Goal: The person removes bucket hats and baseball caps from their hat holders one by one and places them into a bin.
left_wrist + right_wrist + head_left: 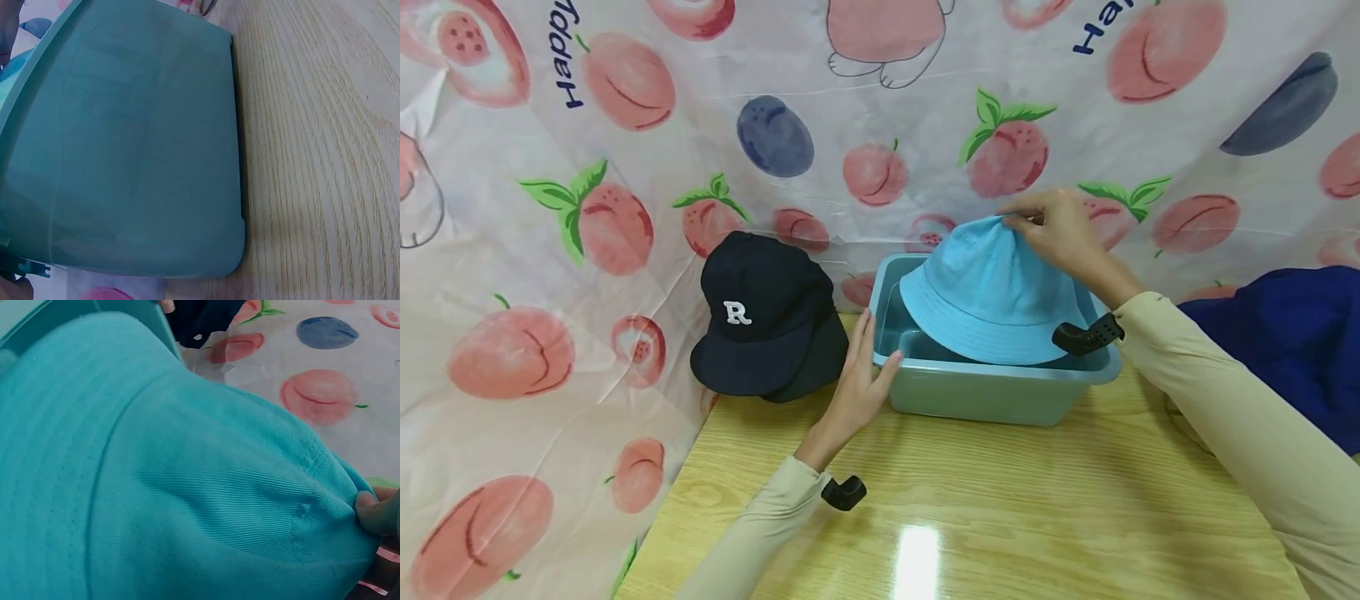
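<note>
A light blue bucket hat [992, 283] hangs by its crown from my right hand [1056, 233], which pinches the top between thumb and fingers. Its brim spreads over the inside of a teal plastic bin [985, 392]. In the right wrist view the hat [206, 475] fills much of the picture, with creases running to the pinched tip. My left hand [857, 379] lies with fingers straight along the bin's left end, by the rim. The left wrist view shows the bin's side wall [137, 144] close up, on the wooden table.
Left of the bin sit dark navy caps [760, 321], the front one bearing a white letter R. Dark blue fabric [1292, 342] lies at the right edge. A fruit-print cloth [700, 158] hangs behind the wooden table [1000, 500].
</note>
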Demonstrator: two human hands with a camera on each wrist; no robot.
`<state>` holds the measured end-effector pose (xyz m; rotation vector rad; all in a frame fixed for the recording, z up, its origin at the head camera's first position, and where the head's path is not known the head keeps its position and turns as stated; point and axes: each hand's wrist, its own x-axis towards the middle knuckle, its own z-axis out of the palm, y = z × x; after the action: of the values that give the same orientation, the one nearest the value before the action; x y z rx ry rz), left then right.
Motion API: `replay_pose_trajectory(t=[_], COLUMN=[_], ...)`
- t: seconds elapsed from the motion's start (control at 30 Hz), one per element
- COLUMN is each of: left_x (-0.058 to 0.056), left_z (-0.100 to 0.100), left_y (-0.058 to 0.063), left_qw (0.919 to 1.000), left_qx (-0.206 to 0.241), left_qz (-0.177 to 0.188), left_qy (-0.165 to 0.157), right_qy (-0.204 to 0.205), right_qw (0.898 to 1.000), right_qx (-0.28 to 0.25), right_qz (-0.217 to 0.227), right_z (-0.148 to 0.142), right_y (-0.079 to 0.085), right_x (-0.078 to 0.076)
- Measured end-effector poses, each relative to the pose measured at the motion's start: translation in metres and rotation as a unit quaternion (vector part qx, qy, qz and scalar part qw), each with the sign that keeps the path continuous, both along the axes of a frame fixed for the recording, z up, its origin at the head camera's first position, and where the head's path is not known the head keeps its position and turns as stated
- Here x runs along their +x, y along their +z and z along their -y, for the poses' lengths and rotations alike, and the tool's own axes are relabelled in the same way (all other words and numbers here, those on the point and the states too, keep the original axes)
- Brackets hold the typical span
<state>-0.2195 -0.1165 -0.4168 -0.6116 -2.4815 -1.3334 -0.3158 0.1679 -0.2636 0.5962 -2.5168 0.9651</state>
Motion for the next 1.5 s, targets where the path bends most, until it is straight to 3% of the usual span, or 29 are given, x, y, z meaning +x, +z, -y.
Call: replay_pose_trajectory(t=[0.3, 0.87, 1.5], left_x=[0.001, 0.001, 0.001], left_z=[-0.004, -0.004, -0.004], left_y=[0.001, 0.0, -0.001], left_qw=[1.0, 1.0, 1.0], left_qx=[0.002, 0.0, 0.0], left_qz=[-0.008, -0.002, -0.003], left_qy=[0.0, 0.003, 0.009], right_qy=[0.009, 0.043, 0.055], right_qw=[0.999, 0.998, 0.994], right_qx=[0.016, 0.042, 0.085], right_qz=[-0.035, -0.013, -0.034], right_z=[0.0, 0.01, 0.015], right_y=[-0.015, -0.029, -0.04], right_x=[0.001, 0.009, 0.014])
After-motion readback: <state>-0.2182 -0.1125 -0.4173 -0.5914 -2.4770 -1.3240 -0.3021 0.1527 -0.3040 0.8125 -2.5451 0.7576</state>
